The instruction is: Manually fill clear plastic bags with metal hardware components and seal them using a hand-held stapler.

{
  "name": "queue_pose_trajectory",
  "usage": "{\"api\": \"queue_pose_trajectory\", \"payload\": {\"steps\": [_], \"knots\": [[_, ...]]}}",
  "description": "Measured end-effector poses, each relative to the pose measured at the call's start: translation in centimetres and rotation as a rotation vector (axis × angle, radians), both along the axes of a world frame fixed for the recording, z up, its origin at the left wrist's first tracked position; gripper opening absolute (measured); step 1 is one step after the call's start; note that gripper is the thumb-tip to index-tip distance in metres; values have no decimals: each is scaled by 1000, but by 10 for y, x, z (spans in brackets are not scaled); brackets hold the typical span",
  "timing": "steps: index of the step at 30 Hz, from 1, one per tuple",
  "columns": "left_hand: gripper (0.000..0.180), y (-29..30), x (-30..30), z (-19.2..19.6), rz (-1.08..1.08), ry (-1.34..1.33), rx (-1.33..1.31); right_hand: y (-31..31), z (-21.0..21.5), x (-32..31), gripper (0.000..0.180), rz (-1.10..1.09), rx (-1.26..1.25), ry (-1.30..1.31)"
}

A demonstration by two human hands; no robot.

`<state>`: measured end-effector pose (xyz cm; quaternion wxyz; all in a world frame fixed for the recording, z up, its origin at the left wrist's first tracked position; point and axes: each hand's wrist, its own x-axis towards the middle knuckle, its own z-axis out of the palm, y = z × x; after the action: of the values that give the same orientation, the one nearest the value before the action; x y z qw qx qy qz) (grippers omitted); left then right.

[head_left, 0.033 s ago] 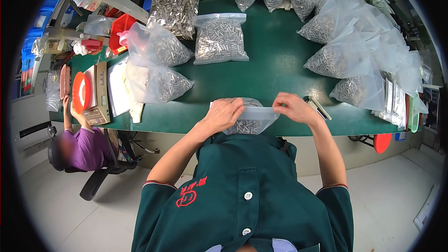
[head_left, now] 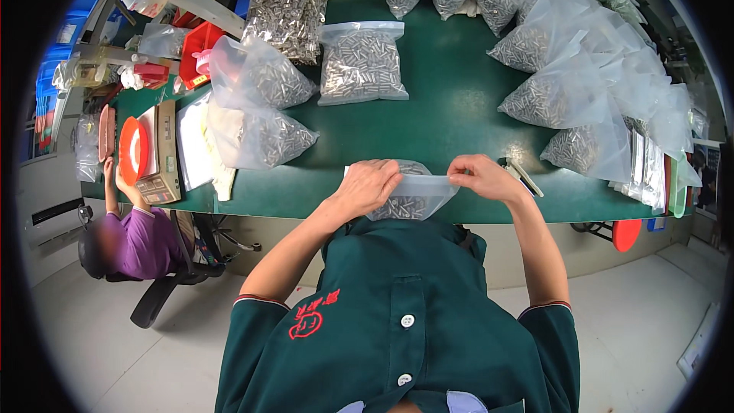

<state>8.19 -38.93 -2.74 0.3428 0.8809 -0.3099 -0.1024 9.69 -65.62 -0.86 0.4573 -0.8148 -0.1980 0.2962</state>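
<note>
Over on the left I see a co-worker in a purple shirt [head_left: 153, 243], hands near a round orange plastic dish [head_left: 133, 151] by a beige box-shaped scale [head_left: 162, 183]. Next along the dark green tabletop [head_left: 348, 138] come two cloudy plastic bags of small silvery metal pieces [head_left: 267, 138], and, toward the far side, a flat clear bag packed with similar pieces [head_left: 361, 63]. At the near edge, the left hand [head_left: 368, 185] has its fingers curled onto the left top of a translucent plastic bag holding metal pieces [head_left: 407, 206], which sits right against the person's front. The right hand [head_left: 483, 176] pinches the right end of its top band. Farther right, more cloudy bags of metal parts [head_left: 554, 95] crowd together.
</note>
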Motion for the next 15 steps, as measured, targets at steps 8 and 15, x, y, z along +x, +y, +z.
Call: {"api": "queue_pose_trajectory", "payload": {"steps": [8, 15], "knots": [[38, 3, 3, 10, -127, -53, 224, -4, -13, 4, 19, -211, 303, 781], [33, 7, 7, 11, -258, 132, 222, -10, -22, -1, 20, -218, 346, 1045]]}}
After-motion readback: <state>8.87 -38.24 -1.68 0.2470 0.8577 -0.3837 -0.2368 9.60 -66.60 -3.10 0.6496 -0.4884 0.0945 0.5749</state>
